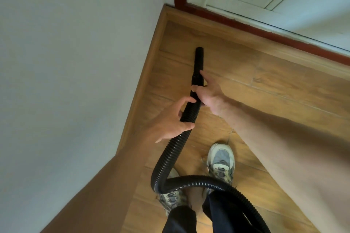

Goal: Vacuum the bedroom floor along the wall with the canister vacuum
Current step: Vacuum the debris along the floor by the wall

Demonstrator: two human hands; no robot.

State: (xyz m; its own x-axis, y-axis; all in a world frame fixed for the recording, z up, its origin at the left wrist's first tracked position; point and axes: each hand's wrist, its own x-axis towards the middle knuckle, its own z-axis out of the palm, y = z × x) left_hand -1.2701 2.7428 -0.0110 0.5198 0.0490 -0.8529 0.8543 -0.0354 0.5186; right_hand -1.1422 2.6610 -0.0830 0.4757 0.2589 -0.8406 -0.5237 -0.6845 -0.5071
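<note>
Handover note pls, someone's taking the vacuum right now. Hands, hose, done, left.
Left hand: grips the ribbed hose just behind the nozzle tube.
Right hand: holds the nozzle tube, index finger lying along it.
The tube's tip points toward the corner where the baseboard meets the door threshold.
The hose loops back past the shoes; the canister is out of view.
Done: can't tell how much floor is cleaned.
Left: likely the run along the baseboard.

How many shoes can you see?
2. One shoe stands on the wooden floor right of the black hose; the other shoe, lower left, is partly hidden under it.
</note>
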